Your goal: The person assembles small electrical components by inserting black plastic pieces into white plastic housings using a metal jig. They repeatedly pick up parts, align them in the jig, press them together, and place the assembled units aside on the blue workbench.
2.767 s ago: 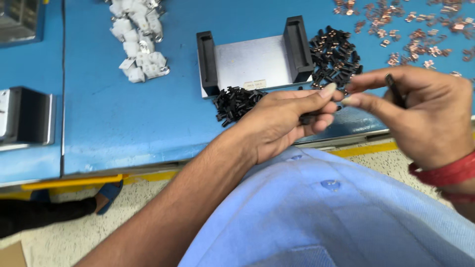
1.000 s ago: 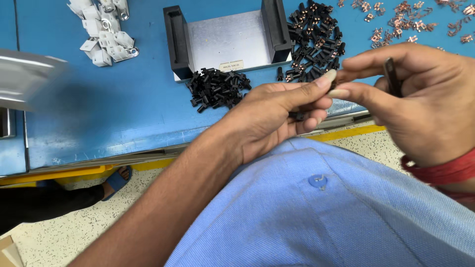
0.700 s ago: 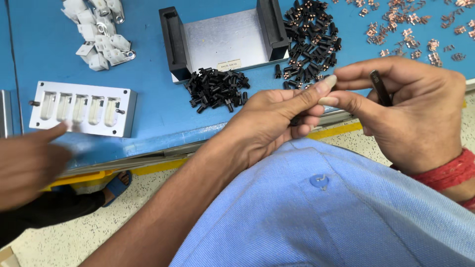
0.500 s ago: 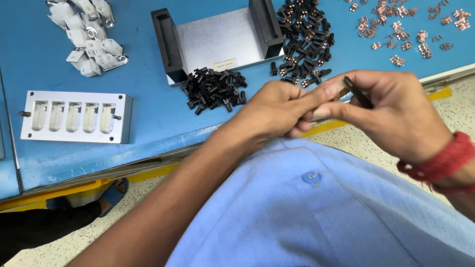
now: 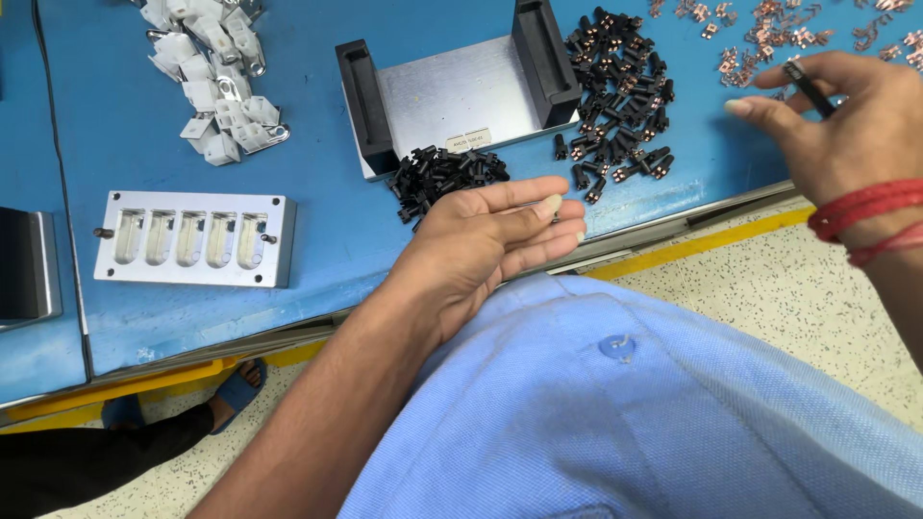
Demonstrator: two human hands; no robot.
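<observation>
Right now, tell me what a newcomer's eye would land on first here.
The left hand lies open, palm up, at the edge of the blue table, with a pile of small black parts just beyond it. At far right, the right hand pinches a thin black piece near scattered copper clips.

The table (image 5: pixel 144 125) is plain bright blue, edged in a yellow strip (image 5: pixel 692 245). On it lie white clips (image 5: pixel 216 72), a silver-grey block (image 5: pixel 192 238), a grey plate (image 5: pixel 452 96) with black end pieces, black parts (image 5: pixel 444 173) (another heap flecked with copper (image 5: pixel 615 91)) and coppery bits (image 5: pixel 769 29). The shirt (image 5: pixel 625 413) is pale blue, the wrist threads (image 5: pixel 865 216) red, the floor (image 5: pixel 808 308) speckled cream.
</observation>
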